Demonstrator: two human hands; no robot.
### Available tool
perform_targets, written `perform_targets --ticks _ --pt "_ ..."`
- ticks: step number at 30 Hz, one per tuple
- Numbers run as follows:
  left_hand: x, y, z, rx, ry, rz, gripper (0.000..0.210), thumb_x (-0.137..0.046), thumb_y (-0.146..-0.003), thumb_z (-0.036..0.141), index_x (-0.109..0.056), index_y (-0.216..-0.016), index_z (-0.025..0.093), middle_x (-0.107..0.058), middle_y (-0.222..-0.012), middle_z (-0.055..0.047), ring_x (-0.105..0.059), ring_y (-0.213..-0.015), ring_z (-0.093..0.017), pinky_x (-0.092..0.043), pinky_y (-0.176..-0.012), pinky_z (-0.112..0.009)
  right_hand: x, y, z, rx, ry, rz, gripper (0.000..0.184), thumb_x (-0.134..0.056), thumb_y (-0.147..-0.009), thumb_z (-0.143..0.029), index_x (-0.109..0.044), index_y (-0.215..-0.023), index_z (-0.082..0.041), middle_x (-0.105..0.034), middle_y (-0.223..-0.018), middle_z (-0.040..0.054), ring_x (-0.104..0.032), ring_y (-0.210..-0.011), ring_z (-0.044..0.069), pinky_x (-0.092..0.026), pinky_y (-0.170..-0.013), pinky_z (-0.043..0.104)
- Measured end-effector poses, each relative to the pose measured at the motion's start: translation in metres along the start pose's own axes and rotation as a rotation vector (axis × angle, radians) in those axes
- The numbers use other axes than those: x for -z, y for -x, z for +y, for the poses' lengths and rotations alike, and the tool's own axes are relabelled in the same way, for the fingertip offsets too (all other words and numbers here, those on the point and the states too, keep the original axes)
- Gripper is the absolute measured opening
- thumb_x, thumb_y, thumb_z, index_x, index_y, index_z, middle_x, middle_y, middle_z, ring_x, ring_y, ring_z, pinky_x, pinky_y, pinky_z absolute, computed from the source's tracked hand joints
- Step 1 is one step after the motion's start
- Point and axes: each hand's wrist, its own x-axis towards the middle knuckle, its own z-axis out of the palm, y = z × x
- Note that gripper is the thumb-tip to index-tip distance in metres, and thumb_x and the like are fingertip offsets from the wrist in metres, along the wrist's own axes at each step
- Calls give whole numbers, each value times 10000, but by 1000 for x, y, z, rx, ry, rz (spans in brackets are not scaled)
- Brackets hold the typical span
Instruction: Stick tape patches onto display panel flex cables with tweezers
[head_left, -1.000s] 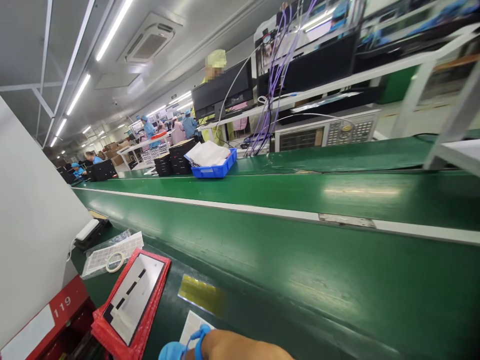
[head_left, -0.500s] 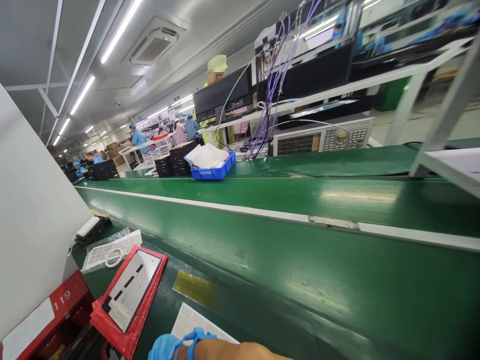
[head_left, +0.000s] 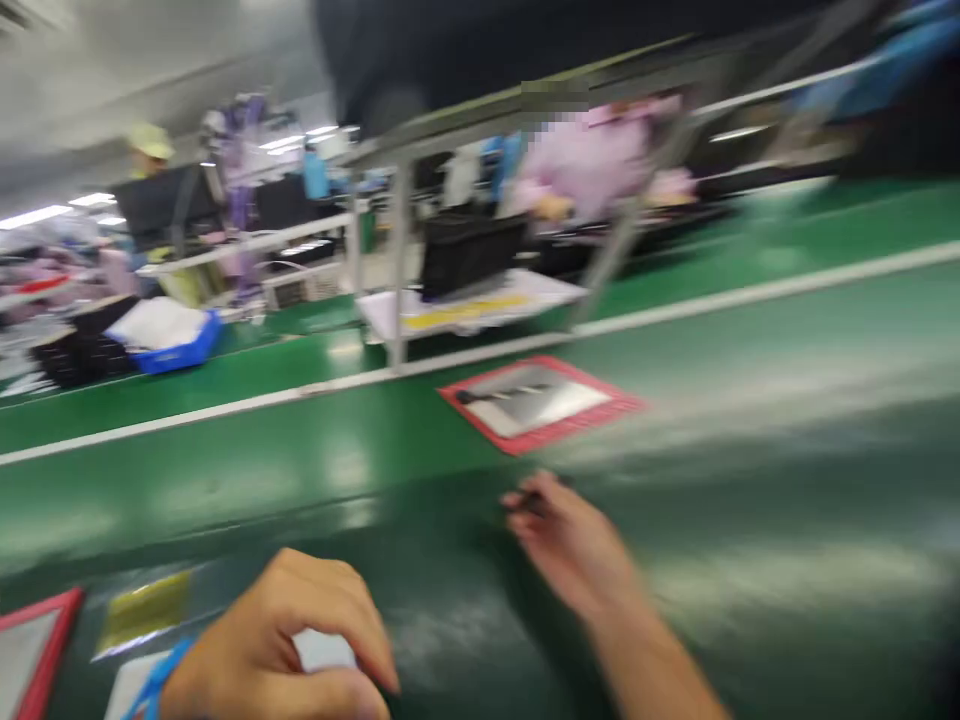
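My left hand [head_left: 292, 630], with a blue strap at the wrist, hovers over the bench at lower left. Its fingers are loosely bent, thumb and forefinger a little apart. A whitish patch shows in that gap; whether it lies behind the hand is unclear. My right hand [head_left: 566, 545] reaches over the green surface with bent, blurred fingers, and a dark spot shows among them. Just beyond its fingertips, apart from them, a flat grey panel [head_left: 525, 398] in red wrapping [head_left: 619, 405] lies on the green conveyor belt [head_left: 390, 425]. A pale sheet [head_left: 131, 680] is partly hidden behind my left wrist.
Another red-edged panel [head_left: 34, 650] sits at the lower left corner beside a yellow film strip [head_left: 146, 610]. Across the belt stand a white-framed shelf [head_left: 382, 315], a blue bin [head_left: 184, 350] and dark stacks [head_left: 82, 345]. A person in pink [head_left: 592, 165] works opposite.
The view has swung right and is blurred. My right hand and a red-wrapped panel on the belt have come into sight. More of my left hand now shows.
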Motion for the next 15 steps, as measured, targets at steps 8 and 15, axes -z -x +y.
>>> perform_targets --ticks 8,15 --pt "28 -194 -60 211 -749 57 267 -585 -994 349 -753 -827 225 -776 -856 0 -688 -801 -179 -481 -768 -293 71 -33 -51 176 -92 312 414 -915 -762 -494 -629 -750 -195 -717 -664 30 -598 -466 101 -449 -411 160" --pt "15 -343 -169 448 -885 78 306 -658 -1038 419 -696 -1190 156 -702 -1240 -96 -678 -1144 -245 -565 -1032 -484 81 -43 -49 194 -67 400 435 -926 -741 -500 -623 -762 -189 -733 -662 49 -612 -457 105 -443 -393 148"
